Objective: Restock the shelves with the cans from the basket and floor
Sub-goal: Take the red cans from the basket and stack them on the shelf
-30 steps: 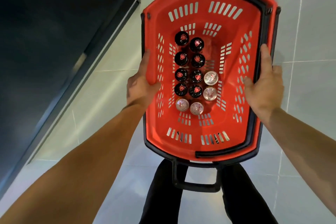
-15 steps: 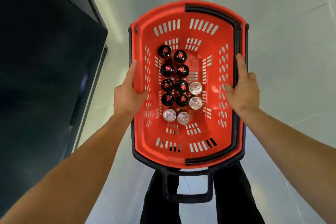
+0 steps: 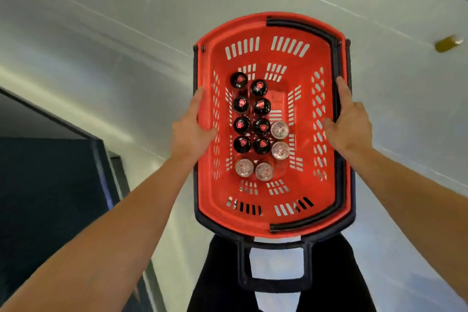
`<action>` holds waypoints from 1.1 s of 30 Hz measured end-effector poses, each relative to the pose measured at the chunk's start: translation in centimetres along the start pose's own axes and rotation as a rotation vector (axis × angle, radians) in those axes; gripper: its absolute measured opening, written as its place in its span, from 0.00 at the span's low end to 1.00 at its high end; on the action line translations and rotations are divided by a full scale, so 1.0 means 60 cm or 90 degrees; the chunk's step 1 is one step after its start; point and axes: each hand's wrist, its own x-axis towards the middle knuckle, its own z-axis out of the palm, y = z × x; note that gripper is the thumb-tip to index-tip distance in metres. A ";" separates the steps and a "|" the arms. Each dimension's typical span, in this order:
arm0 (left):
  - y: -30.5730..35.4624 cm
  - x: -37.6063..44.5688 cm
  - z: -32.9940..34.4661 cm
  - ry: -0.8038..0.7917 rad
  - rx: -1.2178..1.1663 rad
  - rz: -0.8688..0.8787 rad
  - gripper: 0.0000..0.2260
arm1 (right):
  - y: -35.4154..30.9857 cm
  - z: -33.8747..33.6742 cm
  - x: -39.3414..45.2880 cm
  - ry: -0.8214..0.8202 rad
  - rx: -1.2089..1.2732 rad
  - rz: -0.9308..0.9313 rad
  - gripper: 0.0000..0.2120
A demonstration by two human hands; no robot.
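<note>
Both bare forearms stretched forward and down from the lower corners of the view, elbows out of sight, wrists nearly straight. Bare left hand (image 3: pixel 192 129) pressed flat against the left side, thumb hooked over the edge and pointing inward, index finger laid along the edge and pointing away from the body, the other fingers hidden below. Bare right hand (image 3: pixel 350 121) mirrored on the right side, index finger extended forward, thumb bent inward over the edge, remaining fingers curled underneath and not visible. Palms turned toward each other, hands well apart. Two legs in dark trousers (image 3: pixel 336 276) seen below, between the forearms.
</note>
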 end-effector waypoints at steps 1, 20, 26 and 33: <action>0.036 -0.001 0.016 -0.011 0.004 0.023 0.42 | 0.030 -0.029 -0.006 0.013 0.011 0.019 0.38; 0.735 -0.085 0.473 -0.254 0.134 0.380 0.43 | 0.656 -0.478 -0.063 0.213 0.146 0.320 0.40; 0.914 -0.085 0.625 -0.342 0.171 0.446 0.43 | 0.815 -0.564 -0.041 0.246 0.131 0.425 0.41; 1.110 -0.053 0.805 -0.440 0.221 0.521 0.42 | 0.965 -0.641 0.008 0.256 0.167 0.547 0.41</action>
